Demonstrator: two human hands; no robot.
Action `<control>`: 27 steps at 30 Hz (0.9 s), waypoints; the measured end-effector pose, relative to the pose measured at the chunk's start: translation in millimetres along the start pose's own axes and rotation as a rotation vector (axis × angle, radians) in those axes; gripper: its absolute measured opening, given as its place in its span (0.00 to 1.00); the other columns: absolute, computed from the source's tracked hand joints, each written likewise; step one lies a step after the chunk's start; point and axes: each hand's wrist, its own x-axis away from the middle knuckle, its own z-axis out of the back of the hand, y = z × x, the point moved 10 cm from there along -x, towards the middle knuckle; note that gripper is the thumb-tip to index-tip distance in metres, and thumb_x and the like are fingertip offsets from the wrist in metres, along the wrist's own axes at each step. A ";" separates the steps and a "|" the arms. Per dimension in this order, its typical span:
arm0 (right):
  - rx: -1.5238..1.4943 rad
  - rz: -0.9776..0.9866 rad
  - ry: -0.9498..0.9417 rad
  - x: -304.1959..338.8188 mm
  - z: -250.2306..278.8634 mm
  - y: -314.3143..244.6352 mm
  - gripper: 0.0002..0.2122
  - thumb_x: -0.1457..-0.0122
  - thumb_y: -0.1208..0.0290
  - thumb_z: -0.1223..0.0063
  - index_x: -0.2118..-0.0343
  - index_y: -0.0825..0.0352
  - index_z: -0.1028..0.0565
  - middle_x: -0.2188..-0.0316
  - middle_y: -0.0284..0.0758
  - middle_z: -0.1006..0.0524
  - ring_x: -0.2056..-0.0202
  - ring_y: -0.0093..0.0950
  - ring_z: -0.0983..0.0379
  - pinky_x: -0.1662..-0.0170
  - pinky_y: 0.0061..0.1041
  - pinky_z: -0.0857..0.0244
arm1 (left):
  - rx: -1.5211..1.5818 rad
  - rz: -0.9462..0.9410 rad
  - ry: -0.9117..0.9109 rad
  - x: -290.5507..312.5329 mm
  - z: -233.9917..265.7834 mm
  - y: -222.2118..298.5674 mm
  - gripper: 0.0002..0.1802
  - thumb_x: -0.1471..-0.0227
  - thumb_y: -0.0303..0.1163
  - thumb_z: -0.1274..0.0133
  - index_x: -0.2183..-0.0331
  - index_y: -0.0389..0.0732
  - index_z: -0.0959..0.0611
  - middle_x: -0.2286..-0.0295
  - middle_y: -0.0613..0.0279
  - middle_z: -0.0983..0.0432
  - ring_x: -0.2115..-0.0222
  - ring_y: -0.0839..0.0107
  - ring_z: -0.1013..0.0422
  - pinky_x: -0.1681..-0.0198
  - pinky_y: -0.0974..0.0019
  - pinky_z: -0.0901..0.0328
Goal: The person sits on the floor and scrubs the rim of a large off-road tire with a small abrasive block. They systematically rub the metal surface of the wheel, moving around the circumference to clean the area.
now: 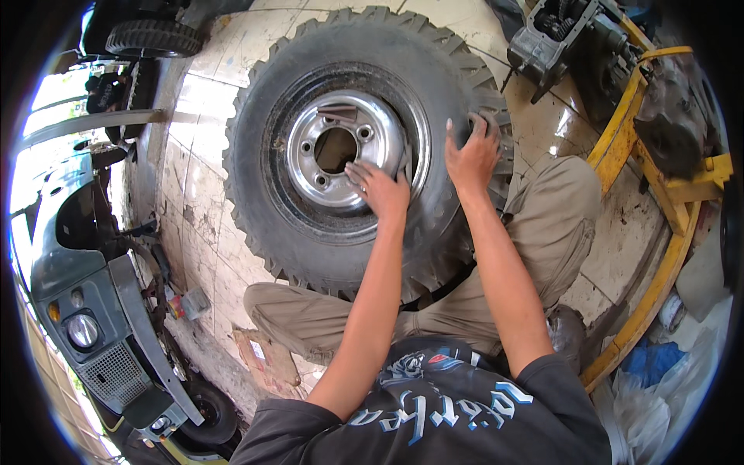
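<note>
The metal wheel (333, 188) sits within the tire (254, 147). The left hand (381, 188) spreads across it, the right hand (474, 159) spreads over the tire's right side; best keep fingertips off the gap between. Floor (203, 186) borders the tire's left, the yellow frame (626, 124) its right.

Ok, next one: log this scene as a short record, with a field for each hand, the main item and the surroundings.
Left hand: on the silver rim
Right hand: at the tyre, near its tread; contact unclear
Main item: chunky-treaded tyre lying on its side, around the rim
Person's left: vehicle front with round headlamp
Person's right: yellow metal frame
Floor: pale, dirty tiles
</note>
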 end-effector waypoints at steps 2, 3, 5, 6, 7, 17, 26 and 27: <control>0.031 -0.039 -0.037 3.8 -0.1 4.4 0.22 0.39 0.54 0.42 0.48 0.63 0.29 0.44 0.41 0.32 0.41 0.44 0.36 0.43 0.53 0.41 | -0.082 -0.037 -0.050 -4.6 1.3 4.9 0.57 0.47 0.49 0.41 0.34 0.19 0.50 0.33 0.25 0.60 0.29 0.39 0.65 0.31 0.32 0.67; 0.012 -0.021 -0.016 -1.3 -0.7 2.0 0.22 0.39 0.54 0.42 0.48 0.63 0.29 0.44 0.41 0.32 0.41 0.44 0.36 0.43 0.53 0.41 | -0.123 -0.059 -0.076 -7.9 0.0 10.4 0.57 0.46 0.51 0.41 0.34 0.20 0.50 0.33 0.25 0.61 0.29 0.38 0.65 0.31 0.30 0.67; -0.027 0.019 0.004 1.9 -1.3 -8.1 0.22 0.39 0.54 0.42 0.49 0.63 0.28 0.44 0.41 0.32 0.41 0.44 0.36 0.43 0.53 0.42 | -0.071 -0.058 0.035 -27.0 2.5 21.0 0.56 0.46 0.49 0.42 0.35 0.19 0.50 0.33 0.24 0.58 0.30 0.38 0.63 0.32 0.28 0.66; -0.025 0.008 -0.003 2.9 -1.3 -9.4 0.21 0.39 0.54 0.42 0.49 0.63 0.28 0.44 0.41 0.32 0.41 0.44 0.35 0.42 0.53 0.42 | -0.063 -0.033 0.068 -39.8 3.0 29.5 0.55 0.46 0.48 0.42 0.35 0.19 0.49 0.33 0.24 0.58 0.30 0.38 0.63 0.32 0.29 0.65; -0.032 0.014 -0.007 3.8 -3.1 -14.5 0.21 0.39 0.54 0.42 0.49 0.63 0.28 0.44 0.41 0.32 0.41 0.44 0.36 0.42 0.53 0.42 | -0.059 -0.004 0.102 -50.5 5.9 31.4 0.55 0.46 0.48 0.42 0.35 0.18 0.49 0.34 0.24 0.57 0.30 0.38 0.63 0.32 0.29 0.65; 0.010 -0.029 0.006 1.3 -1.5 0.3 0.22 0.40 0.54 0.41 0.50 0.65 0.28 0.45 0.42 0.31 0.41 0.45 0.35 0.43 0.52 0.42 | -0.087 0.005 -0.046 -2.3 4.9 1.8 0.58 0.47 0.47 0.40 0.34 0.19 0.54 0.33 0.25 0.60 0.29 0.41 0.67 0.30 0.35 0.66; 0.000 0.010 0.021 -0.2 -1.8 -2.0 0.22 0.39 0.53 0.41 0.49 0.64 0.28 0.45 0.41 0.31 0.43 0.45 0.34 0.43 0.51 0.41 | -0.002 -0.008 0.023 -15.4 -1.4 20.8 0.57 0.46 0.46 0.40 0.35 0.18 0.52 0.34 0.21 0.59 0.29 0.38 0.65 0.29 0.38 0.66; 0.010 -0.005 0.015 1.1 -1.1 0.5 0.22 0.39 0.53 0.41 0.49 0.63 0.28 0.45 0.41 0.31 0.43 0.44 0.34 0.43 0.50 0.41 | -0.001 -0.009 0.011 -2.6 -1.5 8.7 0.57 0.46 0.46 0.39 0.35 0.18 0.51 0.34 0.21 0.59 0.29 0.38 0.64 0.29 0.38 0.66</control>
